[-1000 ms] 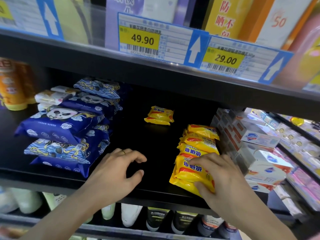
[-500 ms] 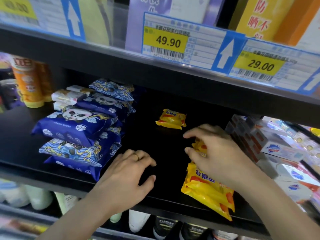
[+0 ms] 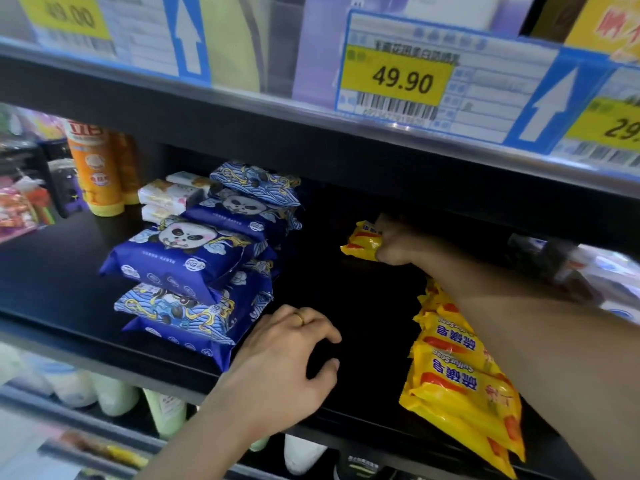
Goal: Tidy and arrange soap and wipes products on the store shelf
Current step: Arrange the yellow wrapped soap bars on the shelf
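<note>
The right hand [image 3: 398, 244] reaches deep into the black shelf [image 3: 363, 306], its fingers curled around one end of a small yellow plastic-wrapped soap bar with red print [image 3: 362, 241], which sits alone near the back. Whether the bar is lifted or resting on the shelf cannot be told. The forearm stretches over the row of matching yellow soap packs [image 3: 460, 368] lined front to back along the right of the shelf.

The left hand [image 3: 287, 362], wearing a gold ring, lies at the shelf's front edge with fingers loosely bent, holding nothing, just beside the leaning stack of dark blue panda-print wipes packs [image 3: 187, 268].

Further left stand small white packets [image 3: 169, 197] and a tall orange bottle [image 3: 95, 168]; white boxes [image 3: 609, 271], blurred, lie to the right. Yellow price labels [image 3: 398, 81] hang on the shelf above.

The grip takes only the bar's end, so the slick wrapper could likely slip free on the way forward. The forearm, drawn back low, could drag the yellow row out of line. The blue stack looks unsteady; a nudge from the left hand might tip it.
</note>
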{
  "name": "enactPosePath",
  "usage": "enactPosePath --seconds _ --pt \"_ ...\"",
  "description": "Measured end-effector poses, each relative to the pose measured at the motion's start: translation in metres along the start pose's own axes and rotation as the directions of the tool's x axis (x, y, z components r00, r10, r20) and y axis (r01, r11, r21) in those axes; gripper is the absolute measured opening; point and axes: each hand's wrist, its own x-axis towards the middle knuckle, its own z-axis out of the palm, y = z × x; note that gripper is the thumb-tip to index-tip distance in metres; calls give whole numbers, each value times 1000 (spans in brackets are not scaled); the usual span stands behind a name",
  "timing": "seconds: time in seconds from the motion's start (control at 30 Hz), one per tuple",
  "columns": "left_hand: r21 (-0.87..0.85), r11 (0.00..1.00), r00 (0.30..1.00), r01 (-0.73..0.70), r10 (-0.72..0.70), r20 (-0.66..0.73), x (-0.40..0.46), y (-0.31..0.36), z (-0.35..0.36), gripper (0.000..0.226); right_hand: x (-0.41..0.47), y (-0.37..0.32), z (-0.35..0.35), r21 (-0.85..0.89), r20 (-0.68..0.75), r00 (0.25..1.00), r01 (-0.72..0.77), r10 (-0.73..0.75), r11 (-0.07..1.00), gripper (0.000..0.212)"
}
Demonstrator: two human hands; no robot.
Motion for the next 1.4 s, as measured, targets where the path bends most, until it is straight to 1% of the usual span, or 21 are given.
enactPosePath --seconds 0.13,0.23,0.3,0.37,0.47,0.5,0.57,0.67,0.77,0.83,0.93,1.03,1.07,1.13,1.2,1.23,1.3,1.33,1.4 --pt "-8 1000 1000 17 -17 -9 1 0 0 40 5 11 6 8 -85 996 -4 4 1000 76" --pt "-21 999 1000 27 -27 -4 3 1 -1 40 3 17 10 -21 -153 988 -13 9 1000 78" --pt "-23 999 999 34 -34 4 4 1 -1 39 0 15 11 -51 -174 985 -25 15 998 81" --pt "-20 999 999 40 -40 8 4 1 -2 40 -8 12 10 -43 -189 982 -29 21 999 83" --pt "-65 995 997 74 -74 -7 3 1 -2 37 -36 8 4 -23 -272 962 20 -26 1000 73" --pt "-96 992 996 87 -89 -11 2 0 -2 40 -50 7 3 -12 -313 948 51 -52 999 70" --pt "-193 975 993 112 -117 -15 1 -1 -2 53 -84 6 3 15 -388 914 132 -116 991 65" --pt "-364 919 982 151 -181 -49 2 -1 -1 67 -138 6 12 66 -433 884 228 -178 971 62" --pt "-577 800 965 162 -250 -75 4 2 -3 73 -186 5 30 66 -480 839 326 -256 943 61" --pt "-690 707 963 154 -265 -57 4 7 -6 66 -206 3 45 40 -522 799 372 -298 927 61" --pt "-788 592 973 169 -230 36 5 18 -7 55 -219 3 63 20 -583 746 409 -322 912 62" --pt "-806 568 979 165 -193 65 2 25 -5 41 -227 3 77 20 -627 706 439 -331 898 62" --pt "-812 561 980 163 -186 68 1 24 -5 40 -228 4 80 37 -627 711 436 -319 899 63" --pt "-819 550 982 161 -175 75 -1 21 -7 39 -231 8 81 94 -603 749 411 -277 907 71" --pt "-829 536 982 157 -173 74 -3 17 -8 39 -233 12 79 194 -573 789 395 -223 898 81" --pt "-834 529 982 155 -172 73 -3 15 -8 40 -234 13 77 263 -563 805 386 -184 884 81" --pt "-842 518 983 149 -166 71 -4 13 -8 39 -234 13 73 412 -537 839 355 -91 839 76" --pt "-846 513 984 146 -162 71 -4 13 -8 37 -233 12 71 500 -505 862 332 -43 800 72" --pt "-851 507 987 138 -146 74 -5 13 -8 33 -230 9 66 676 -394 919 273 22 685 54"
